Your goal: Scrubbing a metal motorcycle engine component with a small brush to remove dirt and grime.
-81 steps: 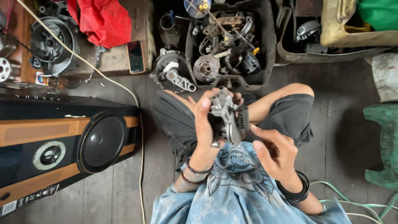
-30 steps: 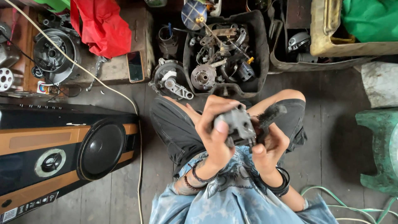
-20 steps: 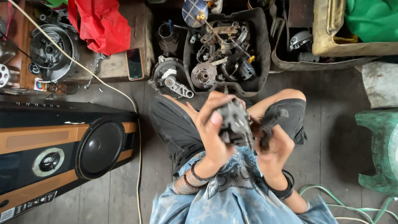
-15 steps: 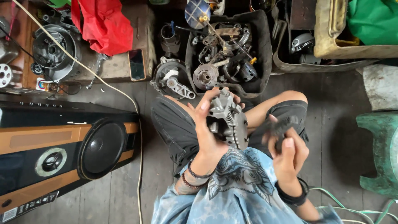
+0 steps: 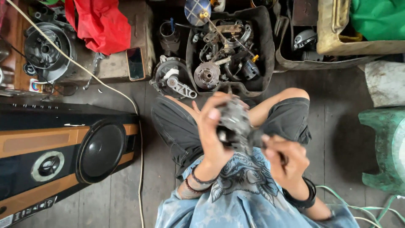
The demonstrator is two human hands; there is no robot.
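Note:
I sit on a wooden floor and hold a grey metal engine part (image 5: pixel 235 126) in front of my chest. My left hand (image 5: pixel 213 131) grips its left side, thumb up over the top. Lower right of it, my right hand (image 5: pixel 283 160) is closed around a dark tool or handle that meets the part's lower right edge; blur hides what exactly it is. My bent knees in dark shorts lie under the hands.
A black tray (image 5: pixel 265 50) of greasy metal parts lies ahead, a round engine cover (image 5: pixel 171 79) beside it. A large speaker cabinet (image 5: pixel 63 147) lies at left, a phone (image 5: pixel 135 63) and red cloth (image 5: pixel 103 23) beyond. A green stool (image 5: pixel 386 147) stands right.
My right hand swung off the part, out to the right, and has come back against its lower right edge. My left hand kept hold and tilted the part slightly.

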